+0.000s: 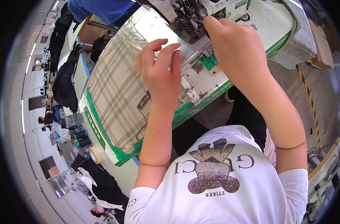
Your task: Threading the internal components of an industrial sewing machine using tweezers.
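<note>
Bright daylight, glare on tabletop, heavy fisheye bend, dark corners

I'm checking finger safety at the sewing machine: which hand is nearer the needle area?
Right. The right hand has its fingertips at the needle area of the sewing machine. The left hand sits lower and to the left, over the plaid fabric.

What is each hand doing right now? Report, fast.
Left hand: open, fingers spread over the plaid fabric.
Right hand: at the sewing machine needle area; grip cannot be told.
</note>
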